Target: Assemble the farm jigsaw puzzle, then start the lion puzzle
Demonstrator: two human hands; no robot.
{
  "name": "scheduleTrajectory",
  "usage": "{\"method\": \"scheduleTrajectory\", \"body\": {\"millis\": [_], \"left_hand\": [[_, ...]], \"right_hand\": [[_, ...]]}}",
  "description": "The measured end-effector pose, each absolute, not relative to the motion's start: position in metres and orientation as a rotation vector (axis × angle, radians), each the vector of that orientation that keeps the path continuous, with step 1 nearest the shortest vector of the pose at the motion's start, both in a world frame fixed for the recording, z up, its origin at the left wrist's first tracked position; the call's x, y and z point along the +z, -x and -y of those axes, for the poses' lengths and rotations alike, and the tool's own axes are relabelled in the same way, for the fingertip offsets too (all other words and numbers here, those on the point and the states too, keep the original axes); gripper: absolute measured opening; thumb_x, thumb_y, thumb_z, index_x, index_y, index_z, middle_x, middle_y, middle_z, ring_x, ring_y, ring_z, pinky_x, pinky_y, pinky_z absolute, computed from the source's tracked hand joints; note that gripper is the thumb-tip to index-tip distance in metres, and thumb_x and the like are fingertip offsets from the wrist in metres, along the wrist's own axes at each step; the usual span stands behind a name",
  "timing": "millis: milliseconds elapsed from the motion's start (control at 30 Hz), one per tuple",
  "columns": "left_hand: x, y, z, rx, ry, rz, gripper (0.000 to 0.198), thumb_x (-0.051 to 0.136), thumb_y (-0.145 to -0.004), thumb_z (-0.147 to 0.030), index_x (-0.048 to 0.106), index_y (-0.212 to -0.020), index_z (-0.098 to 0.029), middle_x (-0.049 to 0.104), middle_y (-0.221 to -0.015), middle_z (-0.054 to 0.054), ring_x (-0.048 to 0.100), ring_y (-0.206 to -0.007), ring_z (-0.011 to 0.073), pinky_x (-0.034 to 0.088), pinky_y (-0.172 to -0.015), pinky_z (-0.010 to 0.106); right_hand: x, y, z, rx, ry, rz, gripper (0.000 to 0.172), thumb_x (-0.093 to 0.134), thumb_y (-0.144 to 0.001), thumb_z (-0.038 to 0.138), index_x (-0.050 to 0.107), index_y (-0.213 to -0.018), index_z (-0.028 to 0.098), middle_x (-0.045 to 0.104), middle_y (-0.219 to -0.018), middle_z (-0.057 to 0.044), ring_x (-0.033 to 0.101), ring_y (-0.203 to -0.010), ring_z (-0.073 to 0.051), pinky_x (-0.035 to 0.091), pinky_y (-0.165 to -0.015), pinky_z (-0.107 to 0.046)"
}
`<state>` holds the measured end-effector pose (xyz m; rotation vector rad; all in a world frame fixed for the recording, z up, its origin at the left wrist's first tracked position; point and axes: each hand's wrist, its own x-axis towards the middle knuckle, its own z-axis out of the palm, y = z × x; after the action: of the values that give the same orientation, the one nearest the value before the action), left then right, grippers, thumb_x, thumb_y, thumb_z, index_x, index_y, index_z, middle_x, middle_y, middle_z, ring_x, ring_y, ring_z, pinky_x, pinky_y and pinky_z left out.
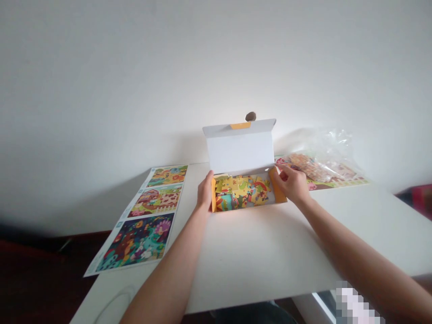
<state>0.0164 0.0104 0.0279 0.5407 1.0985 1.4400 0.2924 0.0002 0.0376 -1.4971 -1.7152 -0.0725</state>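
Box [278, 191] | lid [239, 152] raised | puzzle pieces [241, 191] inside | left grip [204, 192], right grip [294, 183] clamped on its ends

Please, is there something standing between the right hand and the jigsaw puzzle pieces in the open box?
Yes: the orange side flap stands at the right end, between the right hand and the jigsaw puzzle pieces. From above, nothing visible covers them; the white lid is raised behind.
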Motion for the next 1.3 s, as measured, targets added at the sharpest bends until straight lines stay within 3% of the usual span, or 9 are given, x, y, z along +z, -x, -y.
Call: {"method": "scheduleTrajectory", "body": {"millis": [133,233,300,433,700,900,1067,1300], "left_hand": [[0.025,-0.019,-0.01,1.45,-0.617,-1.189,0.033,0.074,-0.065,-0.044,0.061,-0.068,-0.014,0.061,-0.056,0.002,0.061,-0.052,0.0173,0.048,-0.049,0.026],[0.024,-0.024,-0.007,1.467,-0.67,-1.194,0.029,0.072,-0.066,-0.039,0.057,-0.063,-0.015,0.06,-0.054,0.001,0.056,-0.048,0.0143,0.044,-0.046,0.025],[0.023,-0.026,-0.005,1.463,-0.671,-1.194,0.028,0.07,-0.066,-0.039,0.055,-0.063,-0.016,0.058,-0.054,-0.001,0.054,-0.046,0.0135,0.043,-0.045,0.024],[0.02,-0.027,-0.005,1.493,-0.678,-1.244,0.03,0.07,-0.066,-0.041,0.054,-0.062,-0.017,0.054,-0.051,-0.002,0.051,-0.045,0.0128,0.041,-0.043,0.024],[0.007,-0.018,-0.012,1.627,-0.75,-1.241,0.032,0.07,-0.067,-0.043,0.056,-0.059,-0.015,0.057,-0.056,-0.001,0.053,-0.05,0.0119,0.041,-0.048,0.023],[0.011,-0.022,-0.009,1.679,-0.748,-1.239,0.037,0.071,-0.066,-0.044,0.049,-0.055,-0.017,0.049,-0.05,-0.004,0.049,-0.048,0.0112,0.04,-0.046,0.023],[0.007,-0.022,-0.012,1.694,-0.716,-1.219,0.035,0.071,-0.065,-0.044,0.054,-0.057,-0.015,0.051,-0.052,-0.003,0.05,-0.049,0.0117,0.04,-0.047,0.023],[0.006,-0.021,-0.011,1.638,-0.834,-1.172,0.036,0.072,-0.066,-0.042,0.049,-0.054,-0.016,0.05,-0.053,-0.003,0.048,-0.051,0.0104,0.038,-0.049,0.022]], "right_hand": [[0.044,-0.282,0.006,-0.218,1.551,1.675,0.029,0.053,-0.087,0.037,0.07,-0.099,0.017,0.068,-0.07,-0.003,0.061,-0.063,-0.016,0.043,-0.064,-0.025],[0.052,-0.264,0.012,-0.114,1.605,1.806,0.029,0.051,-0.089,0.039,0.07,-0.096,0.018,0.072,-0.081,-0.006,0.066,-0.073,-0.018,0.044,-0.069,-0.026],[0.057,-0.249,0.008,0.082,1.718,1.906,0.041,0.051,-0.089,0.05,0.071,-0.1,0.016,0.073,-0.089,-0.011,0.068,-0.082,-0.022,0.046,-0.073,-0.028],[0.061,-0.219,-0.014,0.537,1.922,2.154,0.074,0.038,-0.083,0.078,0.074,-0.083,0.013,0.072,-0.088,-0.02,0.068,-0.091,-0.033,0.049,-0.077,-0.037],[0.061,-0.197,-0.037,0.785,1.984,2.125,0.066,0.077,-0.055,0.071,0.075,-0.094,0.017,0.07,-0.106,-0.019,0.059,-0.109,-0.046,0.044,-0.094,-0.053],[0.06,-0.2,-0.036,0.76,1.946,2.16,0.066,0.078,-0.055,0.07,0.075,-0.091,0.015,0.071,-0.101,-0.019,0.062,-0.102,-0.041,0.049,-0.087,-0.046],[0.064,-0.201,-0.033,0.89,1.729,2.179,0.055,0.078,-0.06,0.064,0.075,-0.087,0.016,0.074,-0.089,-0.01,0.066,-0.083,-0.026,0.051,-0.072,-0.031],[0.065,-0.217,-0.025,1.182,1.545,2.108,0.045,0.08,-0.06,0.054,0.075,-0.083,0.015,0.072,-0.082,-0.004,0.064,-0.078,-0.021,0.049,-0.066,-0.027]]}}
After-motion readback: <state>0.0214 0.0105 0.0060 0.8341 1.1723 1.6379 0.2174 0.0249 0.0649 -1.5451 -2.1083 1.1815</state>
